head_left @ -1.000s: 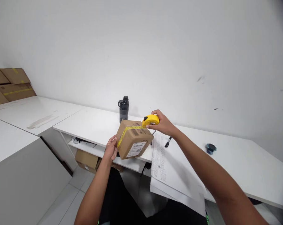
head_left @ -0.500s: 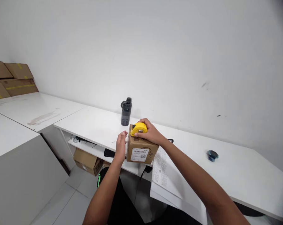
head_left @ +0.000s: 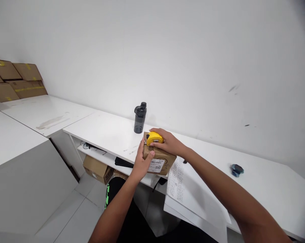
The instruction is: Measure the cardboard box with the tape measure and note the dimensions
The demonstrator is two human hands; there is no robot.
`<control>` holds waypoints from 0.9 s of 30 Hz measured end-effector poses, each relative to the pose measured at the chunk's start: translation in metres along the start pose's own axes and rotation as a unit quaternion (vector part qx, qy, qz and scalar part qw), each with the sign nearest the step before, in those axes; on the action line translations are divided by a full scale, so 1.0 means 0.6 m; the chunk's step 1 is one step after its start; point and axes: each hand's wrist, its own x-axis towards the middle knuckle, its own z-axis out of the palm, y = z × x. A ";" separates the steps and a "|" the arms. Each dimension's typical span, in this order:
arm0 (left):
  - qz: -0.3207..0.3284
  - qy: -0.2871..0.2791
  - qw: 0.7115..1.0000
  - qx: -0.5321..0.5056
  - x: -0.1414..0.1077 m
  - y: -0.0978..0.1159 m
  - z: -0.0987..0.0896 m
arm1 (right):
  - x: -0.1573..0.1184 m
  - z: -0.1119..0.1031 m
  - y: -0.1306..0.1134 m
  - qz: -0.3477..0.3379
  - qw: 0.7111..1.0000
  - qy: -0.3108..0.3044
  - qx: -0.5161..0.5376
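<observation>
A small brown cardboard box (head_left: 167, 162) with a white printed label sits near the desk's front edge. My right hand (head_left: 169, 142) is closed round a yellow tape measure (head_left: 154, 137), which rests on top of the box near its left edge. Against the box's left side lie the fingers of my left hand (head_left: 142, 163), and its thumb presses on the front upper edge, partly covering the label. Behind the box stands a dark, see-through bottle (head_left: 140, 118) with a loop on its lid.
Papers (head_left: 190, 192) overhang the white desk's (head_left: 104, 130) front edge, right of the box. A small dark blue object (head_left: 237, 170) lies farther right. Boxes (head_left: 28, 87) are stacked far left. Another box (head_left: 96, 168) is below the shelf (head_left: 102, 156).
My left hand has moved right onto the box, its thumb now over the front edge and part of the label. The view has shifted slightly. My right hand still holds the tape measure.
</observation>
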 end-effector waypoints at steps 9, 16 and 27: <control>0.085 0.031 0.986 0.139 0.036 -0.031 -0.011 | -0.141 -0.103 0.058 0.143 0.988 0.060 -0.023; 0.119 0.048 0.984 0.120 0.060 -0.052 -0.006 | -0.202 -0.107 0.074 0.167 0.979 0.110 -0.045; 0.100 0.036 0.992 0.062 0.069 -0.058 -0.007 | -0.165 -0.061 0.080 0.088 0.983 0.163 -0.013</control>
